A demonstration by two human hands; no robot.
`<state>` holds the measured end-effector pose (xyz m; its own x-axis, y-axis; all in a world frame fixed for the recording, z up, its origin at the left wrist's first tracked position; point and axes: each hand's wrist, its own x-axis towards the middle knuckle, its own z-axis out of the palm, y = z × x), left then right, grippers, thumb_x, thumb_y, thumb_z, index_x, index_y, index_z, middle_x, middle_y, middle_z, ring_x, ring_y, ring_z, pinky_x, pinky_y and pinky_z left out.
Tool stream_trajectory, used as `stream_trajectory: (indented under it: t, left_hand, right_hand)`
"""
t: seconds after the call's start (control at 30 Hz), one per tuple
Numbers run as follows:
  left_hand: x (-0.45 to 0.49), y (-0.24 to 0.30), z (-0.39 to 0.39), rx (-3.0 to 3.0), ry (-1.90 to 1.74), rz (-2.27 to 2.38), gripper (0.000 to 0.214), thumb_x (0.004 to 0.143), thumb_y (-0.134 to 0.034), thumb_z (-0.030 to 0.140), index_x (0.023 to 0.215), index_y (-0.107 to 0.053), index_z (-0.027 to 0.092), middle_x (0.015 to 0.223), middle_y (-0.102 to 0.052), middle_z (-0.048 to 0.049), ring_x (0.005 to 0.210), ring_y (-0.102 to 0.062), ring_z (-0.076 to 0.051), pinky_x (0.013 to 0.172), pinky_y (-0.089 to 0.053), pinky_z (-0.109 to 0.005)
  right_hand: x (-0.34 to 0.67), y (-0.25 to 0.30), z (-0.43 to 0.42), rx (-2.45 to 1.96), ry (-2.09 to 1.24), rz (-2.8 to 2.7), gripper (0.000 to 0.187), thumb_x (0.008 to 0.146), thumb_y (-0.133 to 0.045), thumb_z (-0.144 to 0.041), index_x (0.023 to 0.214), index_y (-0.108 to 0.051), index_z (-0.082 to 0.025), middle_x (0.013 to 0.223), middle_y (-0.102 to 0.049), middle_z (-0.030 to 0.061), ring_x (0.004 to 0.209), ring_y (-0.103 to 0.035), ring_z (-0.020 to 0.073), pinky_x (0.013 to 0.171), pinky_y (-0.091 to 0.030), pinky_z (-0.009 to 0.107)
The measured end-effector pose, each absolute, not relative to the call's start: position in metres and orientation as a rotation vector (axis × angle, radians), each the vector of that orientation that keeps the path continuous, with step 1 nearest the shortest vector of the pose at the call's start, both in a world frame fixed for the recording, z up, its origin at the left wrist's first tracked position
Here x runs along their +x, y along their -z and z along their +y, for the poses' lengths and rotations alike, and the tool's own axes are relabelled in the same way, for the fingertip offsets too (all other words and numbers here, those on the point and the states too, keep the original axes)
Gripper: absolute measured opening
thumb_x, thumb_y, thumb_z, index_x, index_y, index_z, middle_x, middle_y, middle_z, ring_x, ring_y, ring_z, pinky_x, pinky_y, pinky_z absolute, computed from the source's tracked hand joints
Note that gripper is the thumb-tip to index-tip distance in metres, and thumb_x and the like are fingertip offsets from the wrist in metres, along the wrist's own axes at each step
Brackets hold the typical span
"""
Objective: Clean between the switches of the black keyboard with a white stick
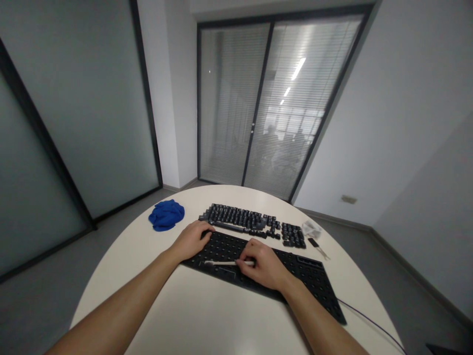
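A black keyboard base [306, 281] with its keycaps taken off lies on the round white table [207, 315]. My left hand [192, 240] rests on the base's left end, fingers curled down over its edge. My right hand [264, 266] is closed on a thin white stick [221, 263], a swab or small brush, whose tip lies on the base's front left part. Behind the base the removed black keycaps [251, 222] are laid out in rows in keyboard order.
A crumpled blue cloth [166, 215] lies at the table's back left. A clear plastic bag [311, 229] and a small black-handled tool [318, 246] lie right of the keycaps. The keyboard's cable [373, 323] trails off the table's right edge. Glass sliding doors stand behind.
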<state>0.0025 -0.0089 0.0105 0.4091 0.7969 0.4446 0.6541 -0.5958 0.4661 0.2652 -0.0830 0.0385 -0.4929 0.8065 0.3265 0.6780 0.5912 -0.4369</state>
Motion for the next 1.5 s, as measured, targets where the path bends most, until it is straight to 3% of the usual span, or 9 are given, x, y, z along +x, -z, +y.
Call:
stream_trajectory:
  t: [0.9,1.17,1.5]
  left_hand:
    - [0.0026,-0.0095,-0.0082,2.460,-0.947,1.294,0.021,0.091,-0.051,0.024,0.099,-0.070,0.023,0.102,-0.072,-0.0048,0.099,-0.063,-0.024,0.092,-0.047,-0.037]
    - [0.0025,-0.0094,-0.0080,2.444,-0.953,1.280,0.022,0.090,-0.051,0.024,0.099,-0.071,0.023,0.103,-0.072,-0.0054,0.099,-0.062,-0.024,0.093,-0.047,-0.039]
    - [0.0023,-0.0107,-0.0085,2.460,-0.931,1.292,0.022,0.091,-0.051,0.023,0.099,-0.071,0.024,0.103,-0.072,-0.0046,0.100,-0.062,-0.024,0.092,-0.047,-0.038]
  right_hand:
    - [0.2657,-0.0400,-0.0836,-1.074,-0.413,-2.304,0.004,0.077,-0.069,-0.017,0.079,-0.068,-0.021,0.079,-0.065,0.0001,0.075,-0.059,0.0145,0.069,-0.044,0.024]
    - [0.2647,-0.0401,-0.0823,-1.005,-0.375,-2.376,0.013,0.082,-0.066,-0.020,0.091,-0.075,-0.024,0.083,-0.071,0.0019,0.082,-0.062,0.0177,0.075,-0.046,0.028]
    - [0.2656,-0.0383,-0.0804,-1.078,-0.309,-2.322,0.009,0.083,-0.065,-0.020,0.088,-0.073,-0.022,0.082,-0.068,0.0027,0.082,-0.061,0.0181,0.074,-0.046,0.028]
